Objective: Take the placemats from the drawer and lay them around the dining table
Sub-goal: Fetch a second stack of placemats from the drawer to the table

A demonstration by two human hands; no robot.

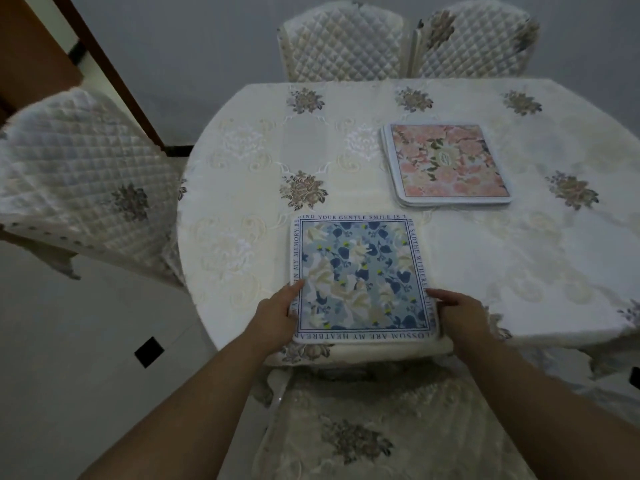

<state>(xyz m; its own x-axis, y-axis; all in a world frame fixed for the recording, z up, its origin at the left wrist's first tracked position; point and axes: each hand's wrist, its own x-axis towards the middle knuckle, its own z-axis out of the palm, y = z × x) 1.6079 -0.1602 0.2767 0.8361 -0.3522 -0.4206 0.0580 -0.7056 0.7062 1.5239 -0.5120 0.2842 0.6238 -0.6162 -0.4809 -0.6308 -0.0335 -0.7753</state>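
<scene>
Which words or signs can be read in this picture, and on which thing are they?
Blue placemat, far border: "IND YOUR GENTLE SMILE IS".
Left border: "IN MY MEMORY.".
Near border, upside down: "LOSSOM ARE MY HEATBREAK", last letters unsure.
Right border: partly readable, "WITHERE".
Pink placemat stack: centre emblem too small to read.

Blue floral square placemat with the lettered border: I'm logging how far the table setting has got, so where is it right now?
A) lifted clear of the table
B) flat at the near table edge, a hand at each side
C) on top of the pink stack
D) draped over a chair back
B: the blue floral square placemat lies flat at the near edge, left hand and right hand touching its sides, apart from the pink floral placemat stack.
</scene>
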